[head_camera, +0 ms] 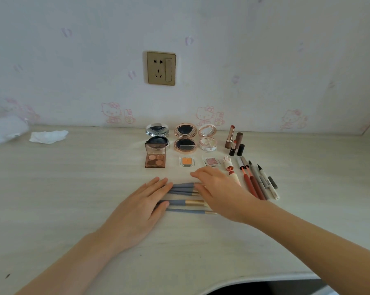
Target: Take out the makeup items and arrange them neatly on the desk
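Several blue-handled makeup brushes (182, 194) with gold ferrules lie side by side on the desk (73, 188). My left hand (137, 211) lies flat with straight fingertips against their handle ends. My right hand (218, 190) rests open over their brush ends, hiding the bristles. Behind them stand three open compacts (185, 138), a brown eyeshadow palette (155, 157), two small pans (187, 161), two uncapped lipsticks (233, 141) and a row of lip and eye pens (256, 179).
A crumpled white tissue (48, 136) and a clear plastic bag (5, 129) lie at the back left. A wall socket (161, 68) sits above the desk. The desk's curved front edge (254, 277) runs at the lower right.
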`<move>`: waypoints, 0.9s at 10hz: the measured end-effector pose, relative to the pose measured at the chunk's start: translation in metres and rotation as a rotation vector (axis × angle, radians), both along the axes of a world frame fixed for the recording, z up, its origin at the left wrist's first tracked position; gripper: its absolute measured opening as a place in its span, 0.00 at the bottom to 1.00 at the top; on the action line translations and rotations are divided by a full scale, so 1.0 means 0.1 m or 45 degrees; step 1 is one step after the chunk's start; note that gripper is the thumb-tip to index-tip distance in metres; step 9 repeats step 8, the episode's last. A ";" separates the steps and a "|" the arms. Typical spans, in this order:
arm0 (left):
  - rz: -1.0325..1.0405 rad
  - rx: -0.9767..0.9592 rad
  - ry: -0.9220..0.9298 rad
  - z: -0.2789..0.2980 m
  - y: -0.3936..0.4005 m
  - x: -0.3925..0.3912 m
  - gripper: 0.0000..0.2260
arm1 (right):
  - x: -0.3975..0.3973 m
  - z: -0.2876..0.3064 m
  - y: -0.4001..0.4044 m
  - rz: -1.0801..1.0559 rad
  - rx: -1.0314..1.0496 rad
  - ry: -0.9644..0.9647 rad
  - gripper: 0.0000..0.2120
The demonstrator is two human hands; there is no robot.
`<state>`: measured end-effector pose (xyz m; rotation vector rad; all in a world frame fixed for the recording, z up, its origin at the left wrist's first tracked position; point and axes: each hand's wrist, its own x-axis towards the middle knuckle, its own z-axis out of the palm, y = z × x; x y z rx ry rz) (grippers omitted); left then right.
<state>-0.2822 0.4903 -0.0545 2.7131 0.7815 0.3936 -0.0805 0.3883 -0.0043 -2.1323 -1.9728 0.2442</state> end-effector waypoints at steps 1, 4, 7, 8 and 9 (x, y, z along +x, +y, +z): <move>-0.049 -0.062 -0.035 0.01 -0.03 0.01 0.23 | -0.07 -0.05 -0.21 -0.010 -0.057 -0.058 0.25; -0.119 0.018 0.039 -0.02 0.02 0.04 0.40 | -0.05 -0.31 -0.22 0.044 0.004 -0.150 0.34; -0.061 0.065 0.018 -0.04 0.00 0.02 0.45 | -0.02 -0.35 -0.20 0.046 0.083 -0.103 0.37; -0.011 0.024 0.060 -0.01 0.00 0.03 0.44 | -0.03 -0.30 -0.22 -0.001 0.086 -0.057 0.33; -0.011 0.024 0.060 -0.01 0.00 0.03 0.44 | -0.03 -0.30 -0.22 -0.001 0.086 -0.057 0.33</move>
